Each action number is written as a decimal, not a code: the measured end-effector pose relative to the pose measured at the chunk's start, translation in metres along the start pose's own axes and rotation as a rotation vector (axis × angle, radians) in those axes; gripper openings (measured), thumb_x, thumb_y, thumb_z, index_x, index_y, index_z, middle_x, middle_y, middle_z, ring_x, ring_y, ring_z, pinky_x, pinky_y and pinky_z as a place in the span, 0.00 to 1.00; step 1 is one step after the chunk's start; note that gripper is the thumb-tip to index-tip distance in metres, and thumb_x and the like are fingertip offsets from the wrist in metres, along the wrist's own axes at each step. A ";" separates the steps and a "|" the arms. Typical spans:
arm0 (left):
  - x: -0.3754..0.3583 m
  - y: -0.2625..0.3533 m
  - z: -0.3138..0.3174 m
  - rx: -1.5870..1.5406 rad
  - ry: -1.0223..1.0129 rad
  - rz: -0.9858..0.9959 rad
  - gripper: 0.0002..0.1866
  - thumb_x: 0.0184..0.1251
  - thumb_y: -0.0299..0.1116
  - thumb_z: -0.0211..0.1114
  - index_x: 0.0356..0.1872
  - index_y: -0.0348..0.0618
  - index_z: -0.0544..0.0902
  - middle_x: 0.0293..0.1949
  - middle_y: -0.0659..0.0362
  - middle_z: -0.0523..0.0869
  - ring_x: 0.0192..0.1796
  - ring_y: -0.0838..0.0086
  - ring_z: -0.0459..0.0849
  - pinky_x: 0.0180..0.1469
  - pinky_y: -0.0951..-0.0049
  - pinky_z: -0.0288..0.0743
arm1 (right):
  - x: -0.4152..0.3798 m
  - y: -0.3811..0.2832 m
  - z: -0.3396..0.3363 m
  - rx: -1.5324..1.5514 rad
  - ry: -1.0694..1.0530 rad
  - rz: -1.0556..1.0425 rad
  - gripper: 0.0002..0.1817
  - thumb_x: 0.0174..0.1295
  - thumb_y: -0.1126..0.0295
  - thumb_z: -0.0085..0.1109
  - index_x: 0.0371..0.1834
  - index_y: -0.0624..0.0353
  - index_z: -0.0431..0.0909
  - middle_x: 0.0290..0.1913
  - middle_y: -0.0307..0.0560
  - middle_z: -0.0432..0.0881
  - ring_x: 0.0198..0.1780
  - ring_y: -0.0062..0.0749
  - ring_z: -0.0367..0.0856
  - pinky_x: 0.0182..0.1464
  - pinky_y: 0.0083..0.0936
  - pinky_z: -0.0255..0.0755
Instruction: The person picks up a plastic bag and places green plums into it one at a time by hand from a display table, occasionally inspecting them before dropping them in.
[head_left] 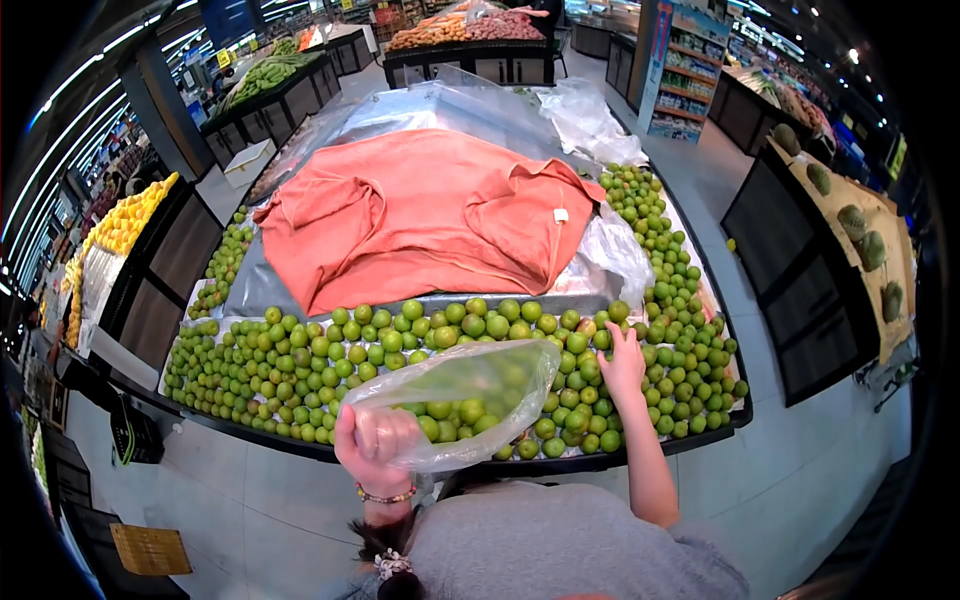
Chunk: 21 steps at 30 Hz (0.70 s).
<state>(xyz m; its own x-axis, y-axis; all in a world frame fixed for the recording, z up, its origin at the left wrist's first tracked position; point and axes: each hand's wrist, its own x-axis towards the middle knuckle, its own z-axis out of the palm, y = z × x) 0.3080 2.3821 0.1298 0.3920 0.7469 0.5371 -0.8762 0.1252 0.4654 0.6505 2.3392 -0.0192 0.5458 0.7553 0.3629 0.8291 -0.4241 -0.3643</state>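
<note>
My left hand (378, 440), with a beaded bracelet at the wrist, is closed on the rim of a clear plastic bag (470, 375). The bag's mouth gapes wide over the front of the display, and green fruits show through its film. Reaching forward to the right of the bag, my right hand (622, 358) has its fingers apart and touches or hovers just over the green fruits (690, 365); its fingertips are near one fruit at the back of the front row. No fruit shows held in it.
A coral cloth (430, 215) lies over the middle of the stand, with crumpled clear plastic (590, 120) behind. Yellow fruit (125, 220) is piled at the left. Spiky fruits (872, 250) lie on the right stand. A black basket (137, 435) is at the lower left.
</note>
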 end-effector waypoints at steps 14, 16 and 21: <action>-0.005 0.001 0.005 0.018 0.109 -0.008 0.29 0.72 0.43 0.30 0.05 0.55 0.52 0.02 0.71 0.51 0.07 0.81 0.40 0.14 0.76 0.39 | 0.015 0.002 0.006 0.159 0.019 0.074 0.23 0.50 0.60 0.63 0.47 0.53 0.66 0.34 0.52 0.80 0.37 0.47 0.79 0.35 0.39 0.72; -0.006 0.000 0.005 0.016 0.112 -0.010 0.29 0.72 0.44 0.30 0.05 0.54 0.52 0.02 0.71 0.51 0.07 0.81 0.40 0.14 0.76 0.39 | 0.016 0.001 0.005 0.222 0.028 0.083 0.23 0.49 0.61 0.63 0.48 0.52 0.67 0.34 0.54 0.80 0.37 0.50 0.79 0.36 0.40 0.71; -0.007 0.001 0.005 0.012 0.124 -0.022 0.29 0.72 0.44 0.31 0.05 0.54 0.52 0.02 0.71 0.51 0.08 0.81 0.40 0.14 0.75 0.39 | 0.016 0.008 0.009 0.220 -0.049 0.026 0.24 0.50 0.65 0.63 0.51 0.52 0.65 0.36 0.55 0.79 0.39 0.51 0.78 0.39 0.40 0.71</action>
<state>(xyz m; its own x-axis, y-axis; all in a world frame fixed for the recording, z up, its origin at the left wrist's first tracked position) 0.3062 2.3738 0.1299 0.3726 0.8193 0.4358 -0.8642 0.1351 0.4847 0.6650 2.3525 -0.0245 0.5558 0.7710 0.3109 0.7653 -0.3285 -0.5536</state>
